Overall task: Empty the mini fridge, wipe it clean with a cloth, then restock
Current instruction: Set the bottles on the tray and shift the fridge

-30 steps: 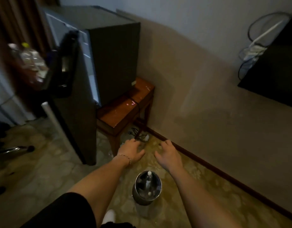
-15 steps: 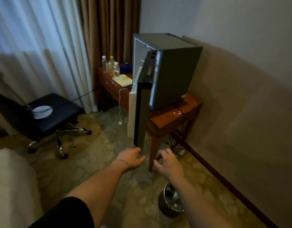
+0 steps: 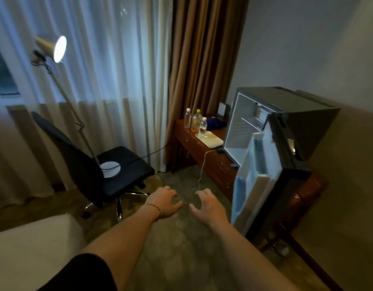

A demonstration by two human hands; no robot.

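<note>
- The view had been swung left and upward over the last second, from the floor beside the fridge (image 3: 286, 131) to the desk (image 3: 204, 158) and the curtains (image 3: 118, 80)
- The bin seen near the hands a moment earlier was no longer in view
- The fridge was seen at the right on the desk, with its door (image 3: 263, 179) swung wide open and its inside seemingly bare, though the lower part was hidden by the door
- Three bottles (image 3: 197, 122) were seen standing on the far end of the desk, left of the fridge, beside a tray (image 3: 210, 140)
- A dark blue bundle (image 3: 218, 123), possibly the cloth, was seen behind the tray
- The left hand (image 3: 165, 202) and right hand (image 3: 206, 203) were held out side by side above the floor, fingers spread and loosely curled, with nothing held
- The emptying was judged done; wiping or restocking was judged the likely step, with a reach to the desk expected
</note>
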